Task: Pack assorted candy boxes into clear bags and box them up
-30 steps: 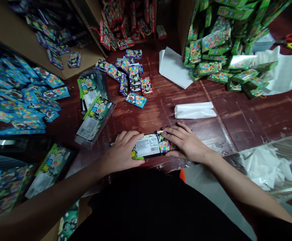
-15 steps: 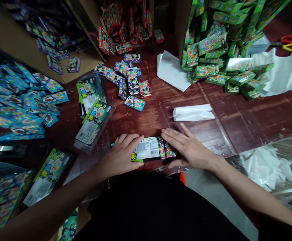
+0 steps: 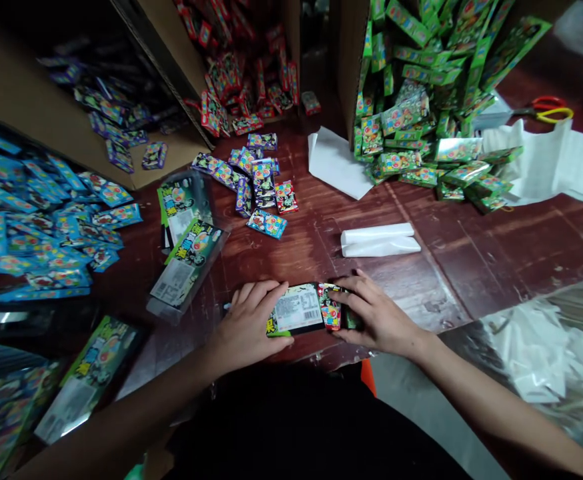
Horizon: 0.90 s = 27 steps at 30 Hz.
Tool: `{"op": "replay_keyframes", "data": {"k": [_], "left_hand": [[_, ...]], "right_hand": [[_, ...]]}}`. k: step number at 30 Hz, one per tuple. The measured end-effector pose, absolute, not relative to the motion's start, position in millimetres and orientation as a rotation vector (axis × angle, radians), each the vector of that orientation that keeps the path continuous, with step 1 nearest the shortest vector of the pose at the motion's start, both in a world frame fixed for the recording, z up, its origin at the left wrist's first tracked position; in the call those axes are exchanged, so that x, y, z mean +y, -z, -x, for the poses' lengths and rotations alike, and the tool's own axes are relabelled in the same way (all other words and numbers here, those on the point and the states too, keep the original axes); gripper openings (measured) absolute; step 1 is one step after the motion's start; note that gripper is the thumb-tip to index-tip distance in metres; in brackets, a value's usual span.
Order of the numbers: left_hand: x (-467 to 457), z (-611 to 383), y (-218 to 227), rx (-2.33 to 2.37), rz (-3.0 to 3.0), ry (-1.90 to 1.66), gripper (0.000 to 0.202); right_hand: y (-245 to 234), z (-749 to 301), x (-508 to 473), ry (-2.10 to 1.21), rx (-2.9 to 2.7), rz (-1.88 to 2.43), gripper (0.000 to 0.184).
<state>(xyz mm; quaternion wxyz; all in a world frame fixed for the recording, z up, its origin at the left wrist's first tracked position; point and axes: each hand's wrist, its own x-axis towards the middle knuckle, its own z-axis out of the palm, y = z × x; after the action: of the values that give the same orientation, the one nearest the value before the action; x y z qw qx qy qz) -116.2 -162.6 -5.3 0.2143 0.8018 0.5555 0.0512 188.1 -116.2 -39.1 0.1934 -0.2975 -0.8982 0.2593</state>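
Note:
At the near edge of the dark red table (image 3: pixel 471 260) lies a clear sleeve (image 3: pixel 299 310) with a barcode label and green card inside. My left hand (image 3: pixel 249 323) rests on its left end, fingers curled over it. My right hand (image 3: pixel 376 313) is at its right end, fingers curled round small colourful packets (image 3: pixel 332 308) that sit partly in the sleeve's mouth.
Loose small packets (image 3: pixel 259 180) lie mid-table. Blue packets (image 3: pixel 36 220) pile at the left, green ones (image 3: pixel 421 120) spill from a box at the right, red ones (image 3: pixel 241 80) at the back. Two labelled sleeves (image 3: pixel 186 247), a folded white paper (image 3: pixel 379 240) and scissors (image 3: pixel 546 110) are also here.
My right hand went from lying flat beside the packets to curling round them at the sleeve's end. The view tilted down a little; my left hand stayed on the sleeve.

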Motion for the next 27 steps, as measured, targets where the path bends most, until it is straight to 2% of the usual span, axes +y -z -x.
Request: {"op": "replay_keyframes", "data": {"k": [4, 10, 11, 14, 16, 27], "left_hand": [[-160.2, 113.9, 3.3, 1.473, -2.255, -0.117, 0.088], [-150.3, 122.6, 0.1, 1.408, -2.257, -0.063, 0.087], [-150.0, 123.9, 0.5, 1.417, -2.259, -0.064, 0.086], [-150.0, 121.6, 3.8, 1.420, -2.263, -0.082, 0.087], [-149.7, 115.4, 6.0, 1.406, -2.267, -0.095, 0.088], [-153.5, 108.4, -6.7, 1.500, -2.190, -0.191, 0.085]], "right_hand": [[37.0, -183.0, -109.2, -0.795, -2.587, 0.727, 0.066], [24.2, -205.8, -100.5, -0.814, -2.708, 0.742, 0.110], [23.4, -213.0, -101.6, -0.814, -2.711, 0.783, 0.108], [26.5, -224.3, -104.9, -0.841, -2.689, 0.850, 0.084], [31.4, -219.8, -104.6, -0.863, -2.668, 0.814, 0.077], [24.9, -203.6, -88.0, -0.930, -2.482, 0.782, 0.077]]}}
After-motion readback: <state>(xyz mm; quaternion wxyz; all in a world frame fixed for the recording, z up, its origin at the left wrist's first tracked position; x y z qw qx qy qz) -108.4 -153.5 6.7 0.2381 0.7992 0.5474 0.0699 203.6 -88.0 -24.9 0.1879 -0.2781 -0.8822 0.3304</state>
